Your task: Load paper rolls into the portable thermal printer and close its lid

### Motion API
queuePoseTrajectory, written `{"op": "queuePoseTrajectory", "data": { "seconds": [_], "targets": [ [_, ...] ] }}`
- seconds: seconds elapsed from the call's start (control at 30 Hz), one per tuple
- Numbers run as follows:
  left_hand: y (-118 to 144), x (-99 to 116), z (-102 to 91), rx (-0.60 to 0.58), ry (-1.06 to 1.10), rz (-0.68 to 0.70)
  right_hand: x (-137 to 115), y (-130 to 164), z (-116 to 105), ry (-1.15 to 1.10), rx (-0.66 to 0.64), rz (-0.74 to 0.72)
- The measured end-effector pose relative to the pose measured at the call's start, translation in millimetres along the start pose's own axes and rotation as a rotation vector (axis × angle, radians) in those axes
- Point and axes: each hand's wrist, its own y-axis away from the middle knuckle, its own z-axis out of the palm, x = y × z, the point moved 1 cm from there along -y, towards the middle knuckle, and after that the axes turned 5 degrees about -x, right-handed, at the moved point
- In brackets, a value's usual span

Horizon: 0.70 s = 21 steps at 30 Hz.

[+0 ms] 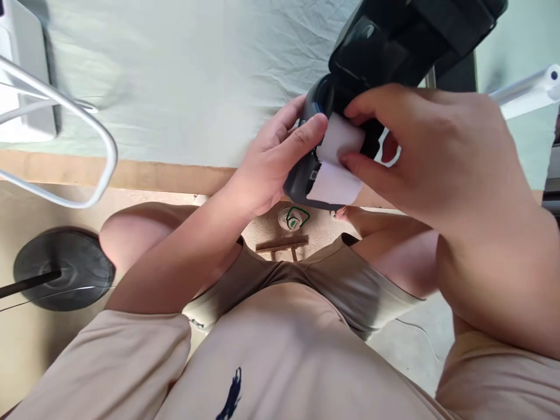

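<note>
A black portable receipt printer (300,185) is held over the table's front edge, tilted, with its lid (371,49) swung up and away. Inside it shows a white paper roll (343,140), and a loose flap of paper (335,185) lies towards the near end. My left hand (271,160) grips the printer's left side, thumb on the rim by the paper. With thumb and fingers on the right side of the roll, my right hand (446,146) pinches it in the compartment. Part of the compartment is hidden behind my right fingers.
On the table (175,81), covered in pale green cloth, a white box-shaped device (30,81) stands at the left. A white cable (107,140) loops over the edge. A clear-wrapped tube (527,90) lies at the right. A black round base (65,268) sits on the floor.
</note>
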Motion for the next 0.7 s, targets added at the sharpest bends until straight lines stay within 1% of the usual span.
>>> {"op": "queuePoseTrajectory", "data": {
  "seconds": [0.07, 0.13, 0.2, 0.27, 0.33, 0.43, 0.5, 0.53, 0.6, 0.7],
  "targets": [
    [-1.0, 1.5, 2.0, 0.008, -0.024, -0.005, 6.7, -2.2, -0.8, 0.034, -0.058, 0.072],
    [-2.0, 2.7, 4.1, 0.027, -0.057, -0.026, 13.0, -8.4, 2.1, 0.053, -0.071, 0.137],
    [-2.6, 2.6, 5.9, 0.029, -0.061, -0.038, 14.3, -15.6, 6.8, 0.016, -0.068, 0.155],
    [-3.2, 1.0, 6.7, 0.037, -0.054, -0.034, 6.3, -18.6, 10.7, -0.123, -0.001, 0.144],
    [-4.1, -1.4, 7.0, 0.056, -0.052, -0.018, -10.6, -13.8, 13.2, -0.312, 0.109, 0.143],
    [-6.2, -3.0, 8.4, 0.096, -0.081, -0.019, -38.8, 8.7, 14.8, -0.488, 0.242, 0.189],
    [-7.4, -1.7, 10.8, 0.136, -0.086, -0.051, -47.1, 31.4, 14.8, -0.545, 0.287, 0.236],
    [-7.7, -0.6, 12.2, 0.157, -0.076, -0.070, -46.4, 44.4, 14.8, -0.580, 0.307, 0.271],
    [-7.6, 1.2, 14.4, 0.176, -0.046, -0.102, -36.7, 72.1, 15.8, -0.684, 0.342, 0.377],
    [-6.6, 1.2, 14.0, 0.130, -0.003, -0.066, -16.2, 112.7, 20.1, -0.882, 0.395, 0.596]
  ]
}}
